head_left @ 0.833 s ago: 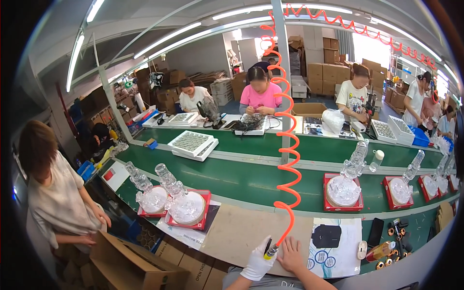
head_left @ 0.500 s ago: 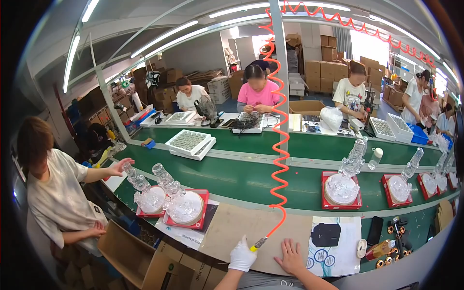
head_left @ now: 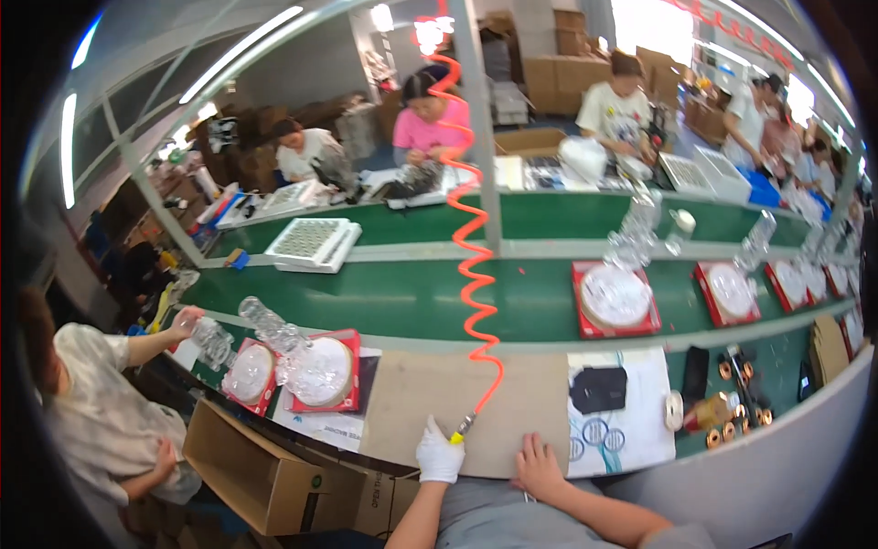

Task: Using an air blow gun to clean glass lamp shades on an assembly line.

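Note:
In a white glove, my left hand (head_left: 440,455) is closed around the yellow end of an air nozzle (head_left: 465,425). A bright orange coiled air hose (head_left: 476,311) rises from its metal fitting. My bare right hand (head_left: 538,467) lies on the near edge of a brown cardboard sheet (head_left: 521,384), fingers stretched out and holding nothing. To the left, a clear plastic-looking assembly with a round white base (head_left: 318,371) sits in a red tray (head_left: 351,340). A similar white base (head_left: 249,373) stands beside it, with a co-worker's hand (head_left: 187,320) at its clear upper part.
Right of the cardboard are a printed white sheet (head_left: 640,430), a black flat piece (head_left: 599,391), a white oval object (head_left: 673,411) and a bottle (head_left: 710,412). More red-tray assemblies (head_left: 615,297) line the green bench (head_left: 393,293). An open carton (head_left: 238,471) stands at lower left; people sit opposite.
My view has swung right and down. The co-worker's hand at left has reached the clear upper part of the nearest assembly, which now leans left. My hands keep their places.

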`<action>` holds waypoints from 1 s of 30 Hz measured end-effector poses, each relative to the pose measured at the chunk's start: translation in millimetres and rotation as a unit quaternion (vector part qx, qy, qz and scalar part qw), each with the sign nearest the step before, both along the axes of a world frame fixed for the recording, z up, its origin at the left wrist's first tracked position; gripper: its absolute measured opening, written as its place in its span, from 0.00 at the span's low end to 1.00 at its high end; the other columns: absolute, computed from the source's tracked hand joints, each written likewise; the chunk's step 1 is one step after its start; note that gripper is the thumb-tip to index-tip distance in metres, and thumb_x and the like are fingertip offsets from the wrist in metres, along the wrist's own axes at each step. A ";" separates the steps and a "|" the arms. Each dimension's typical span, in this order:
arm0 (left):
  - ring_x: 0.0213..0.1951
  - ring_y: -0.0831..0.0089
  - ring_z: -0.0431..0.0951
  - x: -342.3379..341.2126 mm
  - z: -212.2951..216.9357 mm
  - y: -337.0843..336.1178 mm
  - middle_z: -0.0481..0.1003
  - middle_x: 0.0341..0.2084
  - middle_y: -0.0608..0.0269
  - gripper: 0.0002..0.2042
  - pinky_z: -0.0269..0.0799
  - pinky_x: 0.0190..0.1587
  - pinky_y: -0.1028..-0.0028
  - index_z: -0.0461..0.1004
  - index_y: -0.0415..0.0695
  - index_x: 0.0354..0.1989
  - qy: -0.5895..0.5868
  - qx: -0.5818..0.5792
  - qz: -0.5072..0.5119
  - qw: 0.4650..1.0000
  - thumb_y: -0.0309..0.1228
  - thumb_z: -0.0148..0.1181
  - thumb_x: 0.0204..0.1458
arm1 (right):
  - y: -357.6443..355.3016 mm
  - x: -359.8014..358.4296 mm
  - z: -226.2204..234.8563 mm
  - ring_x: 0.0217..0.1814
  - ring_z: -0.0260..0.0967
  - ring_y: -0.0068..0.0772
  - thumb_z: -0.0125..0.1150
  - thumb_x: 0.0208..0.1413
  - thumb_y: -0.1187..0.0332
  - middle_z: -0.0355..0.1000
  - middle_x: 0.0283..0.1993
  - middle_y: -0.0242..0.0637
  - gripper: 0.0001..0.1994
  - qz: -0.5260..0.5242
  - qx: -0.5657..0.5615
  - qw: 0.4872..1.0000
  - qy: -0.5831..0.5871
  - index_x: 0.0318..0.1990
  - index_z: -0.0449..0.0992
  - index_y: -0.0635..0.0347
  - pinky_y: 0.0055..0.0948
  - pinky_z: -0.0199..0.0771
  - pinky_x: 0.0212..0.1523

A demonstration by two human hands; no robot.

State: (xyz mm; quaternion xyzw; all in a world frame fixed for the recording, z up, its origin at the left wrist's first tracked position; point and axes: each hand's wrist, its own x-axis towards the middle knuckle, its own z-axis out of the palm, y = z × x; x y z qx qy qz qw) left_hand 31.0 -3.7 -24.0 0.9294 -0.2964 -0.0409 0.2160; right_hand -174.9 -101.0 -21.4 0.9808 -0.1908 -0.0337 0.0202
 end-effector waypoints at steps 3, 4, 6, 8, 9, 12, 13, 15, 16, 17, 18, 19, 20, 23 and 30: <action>0.41 0.48 0.76 -0.3 3.8 -5.8 0.72 0.42 0.41 0.38 0.73 0.42 0.58 0.57 0.33 0.58 0.006 -0.022 0.011 1.000 0.34 0.67 0.37 | -4.3 2.1 -1.6 0.66 0.51 0.59 0.62 0.41 0.42 0.57 0.61 0.59 0.33 0.007 -0.015 0.999 -0.039 0.46 0.70 0.62 0.56 0.58 0.56; 0.42 0.47 0.76 0.0 4.7 -5.5 0.72 0.43 0.40 0.38 0.73 0.43 0.58 0.57 0.33 0.58 0.019 -0.015 0.033 0.999 0.34 0.67 0.37 | -2.8 3.6 -0.1 0.66 0.51 0.59 0.62 0.43 0.47 0.58 0.61 0.58 0.28 0.017 0.007 0.999 -0.051 0.45 0.70 0.62 0.57 0.59 0.55; 0.42 0.46 0.76 -2.7 3.8 -4.8 0.72 0.43 0.40 0.39 0.72 0.43 0.58 0.56 0.34 0.58 0.019 -0.017 0.021 0.999 0.34 0.67 0.37 | -0.7 -1.9 -4.0 0.66 0.50 0.59 0.62 0.45 0.51 0.59 0.60 0.56 0.24 0.007 0.032 0.998 -0.055 0.44 0.71 0.61 0.58 0.59 0.55; 0.40 0.46 0.76 -0.3 -0.7 -2.7 0.72 0.44 0.39 0.40 0.72 0.43 0.57 0.55 0.33 0.60 0.005 -0.021 0.030 0.999 0.34 0.68 0.37 | -5.4 -4.3 -13.6 0.66 0.53 0.54 0.59 0.50 0.57 0.60 0.61 0.47 0.15 0.069 0.022 0.991 -0.112 0.39 0.71 0.58 0.55 0.61 0.54; 0.40 0.46 0.76 3.5 -10.1 1.2 0.72 0.44 0.39 0.40 0.72 0.43 0.57 0.55 0.33 0.60 0.009 -0.018 0.017 1.000 0.34 0.68 0.37 | -10.0 -7.2 -17.8 0.66 0.53 0.54 0.59 0.50 0.57 0.60 0.61 0.47 0.15 0.055 0.024 0.992 -0.109 0.39 0.71 0.58 0.55 0.61 0.54; 0.42 0.60 0.75 -3.4 3.7 -2.2 0.71 0.45 0.46 0.39 0.71 0.47 0.70 0.56 0.32 0.62 0.162 -0.112 0.000 0.980 0.32 0.67 0.41 | -24.0 -17.5 -23.3 0.60 0.61 0.46 0.56 0.53 0.61 0.66 0.57 0.41 0.11 0.047 0.141 0.975 -0.168 0.38 0.72 0.59 0.46 0.67 0.50; 0.42 0.60 0.75 -1.9 -4.0 1.6 0.71 0.45 0.46 0.39 0.71 0.47 0.70 0.56 0.32 0.62 0.162 -0.111 -0.003 0.980 0.32 0.67 0.41 | -26.3 -17.6 -15.6 0.56 0.65 0.43 0.56 0.54 0.62 0.69 0.54 0.41 0.11 -0.011 0.228 0.958 -0.175 0.39 0.73 0.59 0.42 0.68 0.48; 0.39 0.68 0.73 3.4 -27.6 11.7 0.72 0.40 0.56 0.31 0.70 0.45 0.75 0.57 0.32 0.61 0.297 -0.357 -0.020 0.885 0.23 0.61 0.46 | -32.5 -21.9 2.9 0.52 0.68 0.41 0.56 0.54 0.62 0.71 0.50 0.40 0.12 -0.074 0.314 0.929 -0.181 0.40 0.74 0.59 0.39 0.69 0.47; 0.33 0.74 0.72 -2.1 -13.9 6.8 0.71 0.35 0.64 0.27 0.70 0.40 0.78 0.59 0.33 0.60 0.294 -0.380 -0.032 0.876 0.18 0.55 0.49 | -37.8 -27.5 12.3 0.49 0.69 0.44 0.55 0.54 0.64 0.72 0.47 0.43 0.11 -0.115 0.342 0.916 -0.175 0.40 0.74 0.61 0.38 0.70 0.46; 0.33 0.74 0.72 -4.0 -2.5 6.7 0.71 0.35 0.64 0.27 0.70 0.40 0.78 0.59 0.33 0.60 0.296 -0.378 -0.035 0.877 0.18 0.55 0.49 | -40.1 -32.2 16.7 0.47 0.70 0.47 0.54 0.54 0.67 0.73 0.44 0.45 0.10 -0.152 0.370 0.901 -0.170 0.40 0.75 0.62 0.38 0.70 0.45; 0.31 0.76 0.72 -4.7 7.6 7.5 0.71 0.34 0.64 0.26 0.69 0.38 0.79 0.60 0.34 0.59 0.334 -0.373 -0.037 0.865 0.18 0.55 0.49 | -41.1 -36.9 14.8 0.47 0.70 0.47 0.54 0.54 0.67 0.73 0.44 0.45 0.10 -0.155 0.370 0.900 -0.170 0.40 0.75 0.62 0.38 0.70 0.45; 0.29 0.78 0.72 -3.6 23.1 9.9 0.71 0.33 0.65 0.25 0.69 0.36 0.79 0.62 0.36 0.58 0.365 -0.372 -0.035 0.853 0.18 0.55 0.49 | -42.6 -39.4 13.0 0.46 0.70 0.48 0.54 0.55 0.68 0.74 0.43 0.45 0.10 -0.138 0.334 0.891 -0.274 0.41 0.75 0.62 0.39 0.71 0.44; 0.31 0.79 0.73 -9.8 45.0 8.3 0.70 0.33 0.65 0.21 0.70 0.35 0.80 0.64 0.38 0.55 0.373 -0.383 -0.018 0.845 0.19 0.54 0.51 | -44.4 -42.0 9.6 0.46 0.70 0.49 0.53 0.56 0.69 0.75 0.42 0.44 0.10 -0.118 0.297 0.871 -0.373 0.42 0.75 0.63 0.40 0.71 0.43; 0.32 0.76 0.75 -14.5 74.8 15.5 0.72 0.33 0.63 0.20 0.71 0.34 0.77 0.64 0.40 0.55 0.400 -0.418 -0.017 0.815 0.20 0.53 0.52 | -44.8 -55.2 21.5 0.29 0.74 0.41 0.57 0.55 0.69 0.77 0.34 0.43 0.11 -0.236 0.445 0.800 -0.324 0.44 0.74 0.62 0.33 0.74 0.34; 0.35 0.72 0.76 -32.8 90.1 5.7 0.73 0.40 0.52 0.27 0.72 0.39 0.73 0.56 0.41 0.64 0.464 -0.371 -0.058 0.802 0.20 0.52 0.54 | -38.9 -63.0 43.8 0.30 0.76 0.28 0.58 0.52 0.76 0.77 0.34 0.40 0.12 -0.312 0.534 0.703 -0.351 0.46 0.73 0.66 0.25 0.76 0.30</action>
